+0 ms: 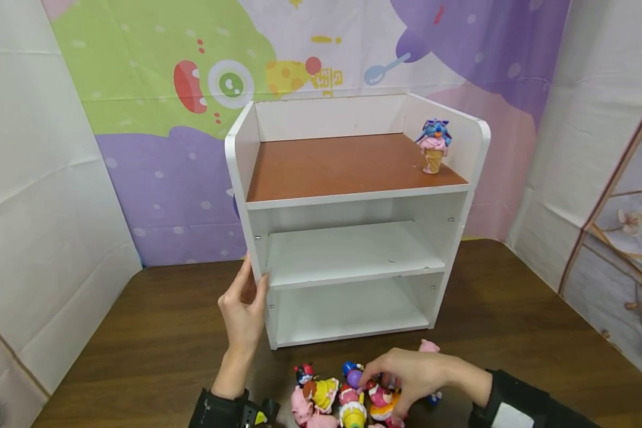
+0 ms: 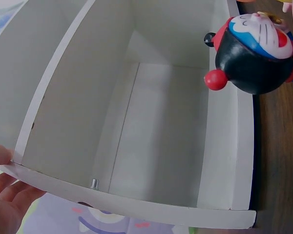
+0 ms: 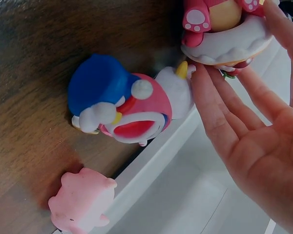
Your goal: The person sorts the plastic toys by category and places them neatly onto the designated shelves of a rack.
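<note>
"Where does the pink bear figure [image 1: 378, 395] sit?"

"Near the tabletop's [image 1: 166, 333] front edge, among a cluster of other figures, in front of the shelf unit [image 1: 348, 169]. The right hand [image 1: 419, 375] reaches over it from the right."

"Has that hand got hold of it?"

"I can't tell. Its fingers [image 3: 211, 107] are spread about the ring [image 3: 219, 45] at the bear's base, some at the rim's underside, but whether they have tightened isn't clear."

"And the left hand [image 1: 243, 312]?"

"That one grips the front edge of the shelf unit's left side panel, thumb on one face, the other fingers behind."

"How would you expect the bear to handle?"

"Light and stiff, I'd guess; it looks like moulded plastic or vinyl. The smooth surface could slide under a careless pinch, and small details might not like a squeeze. I'd take it by the body or across the ring, thumb opposite the fingers."

"Anything crowding them?"

"In the right wrist view, a blue-capped figure [image 3: 98, 87] lies just beside the fingertips, with a small pink figure [image 3: 85, 199] farther off. Both lie outside the grasp, while the bear's ring is right at the fingers."
</note>
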`<state>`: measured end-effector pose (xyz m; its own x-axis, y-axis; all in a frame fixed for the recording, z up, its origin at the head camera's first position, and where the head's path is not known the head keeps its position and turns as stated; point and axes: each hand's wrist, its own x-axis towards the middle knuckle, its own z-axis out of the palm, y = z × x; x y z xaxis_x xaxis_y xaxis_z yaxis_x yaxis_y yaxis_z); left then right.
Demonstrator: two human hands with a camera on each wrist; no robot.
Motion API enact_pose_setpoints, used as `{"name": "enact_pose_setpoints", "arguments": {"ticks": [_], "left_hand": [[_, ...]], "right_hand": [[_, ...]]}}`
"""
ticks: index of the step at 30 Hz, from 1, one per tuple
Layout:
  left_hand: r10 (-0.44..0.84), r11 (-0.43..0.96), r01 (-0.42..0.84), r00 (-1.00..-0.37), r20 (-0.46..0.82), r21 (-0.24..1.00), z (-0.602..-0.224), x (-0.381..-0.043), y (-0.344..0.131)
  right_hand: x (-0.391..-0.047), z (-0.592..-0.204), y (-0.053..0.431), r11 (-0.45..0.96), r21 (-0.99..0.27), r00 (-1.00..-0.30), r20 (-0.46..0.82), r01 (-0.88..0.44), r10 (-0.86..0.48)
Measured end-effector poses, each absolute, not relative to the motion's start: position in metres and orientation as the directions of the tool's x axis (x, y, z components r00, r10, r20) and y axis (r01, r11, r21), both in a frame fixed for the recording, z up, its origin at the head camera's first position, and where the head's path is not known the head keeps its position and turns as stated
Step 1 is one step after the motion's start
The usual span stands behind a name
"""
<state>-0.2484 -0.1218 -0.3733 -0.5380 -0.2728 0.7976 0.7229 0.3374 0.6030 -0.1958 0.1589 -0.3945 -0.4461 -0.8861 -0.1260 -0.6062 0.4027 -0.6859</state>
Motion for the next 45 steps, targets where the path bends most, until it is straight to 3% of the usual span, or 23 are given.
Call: {"name": "enact_pose_setpoints", "arguments": {"ticks": [6, 11, 17, 26, 36, 45], "left_hand": [[-0.269, 0.343, 0.733, -0.522, 0.809, 0.587, -0.374, -0.25, -0.122], [-0.269, 0.34, 0.733, -0.525, 0.808, 0.589, -0.375, -0.251, -0.122], [-0.275, 0.331, 0.731, -0.53, 0.802, 0.596, -0.374, -0.25, -0.122], [-0.277, 0.34, 0.735, -0.518, 0.809, 0.587, -0.372, -0.251, -0.123], [-0.274, 0.338, 0.733, -0.524, 0.806, 0.591, -0.376, -0.25, -0.122], [-0.276, 0.348, 0.731, -0.518, 0.81, 0.586, -0.376, -0.251, -0.122]], "right_hand": [[-0.195, -0.395, 0.158, 0.406, -0.661, -0.465, -0.097, -0.631, -0.88], [-0.193, -0.394, 0.159, 0.434, -0.63, -0.52, -0.055, -0.644, -0.852], [-0.188, -0.397, 0.158, 0.477, -0.572, -0.602, 0.038, -0.668, -0.797], [-0.182, -0.409, 0.153, 0.482, -0.531, -0.661, 0.216, -0.697, -0.718], [-0.16, -0.422, 0.154, 0.509, -0.435, -0.653, 0.303, -0.743, -0.694], [-0.155, -0.423, 0.156, 0.5, -0.298, -0.58, 0.342, -0.813, -0.74]]}}
